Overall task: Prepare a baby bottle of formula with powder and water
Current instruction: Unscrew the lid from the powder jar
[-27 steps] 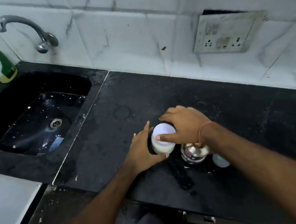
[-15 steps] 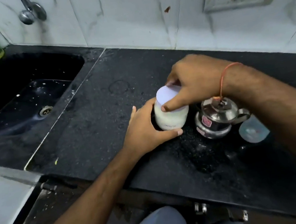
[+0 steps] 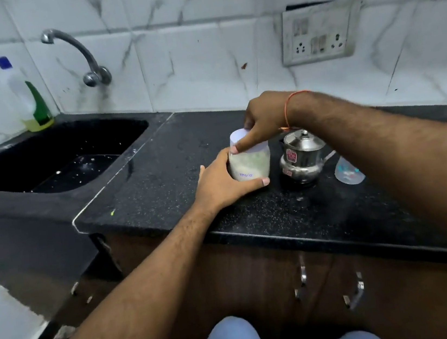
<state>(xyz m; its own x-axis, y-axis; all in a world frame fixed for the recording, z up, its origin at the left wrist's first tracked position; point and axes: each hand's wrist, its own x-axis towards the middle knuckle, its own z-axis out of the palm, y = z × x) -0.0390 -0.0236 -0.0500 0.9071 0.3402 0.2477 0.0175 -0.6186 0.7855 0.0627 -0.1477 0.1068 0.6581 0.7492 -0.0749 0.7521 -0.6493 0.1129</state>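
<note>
A clear plastic jar of pale formula powder (image 3: 251, 165) stands on the black counter (image 3: 178, 181), with a handwritten label on its side. My left hand (image 3: 220, 184) wraps around the jar's left side and base. My right hand (image 3: 262, 120) grips the jar's white lid (image 3: 238, 136) from above. Just right of the jar stands a small steel kettle (image 3: 302, 159) with its lid on. The baby bottle (image 3: 347, 171), clear with blue print, sits further right, partly hidden behind my right forearm.
A black sink (image 3: 58, 157) lies to the left under a wall tap (image 3: 79, 56), with a dish-soap bottle (image 3: 30, 103) at its back corner. A switch and socket plate (image 3: 318, 33) is on the tiled wall. Cabinet doors with metal handles (image 3: 353, 291) hang below the counter's front edge.
Both hands have stayed on the jar and lid. The camera has pulled back and tilted, so the counter's front edge, the cabinets and my knees have come into view.
</note>
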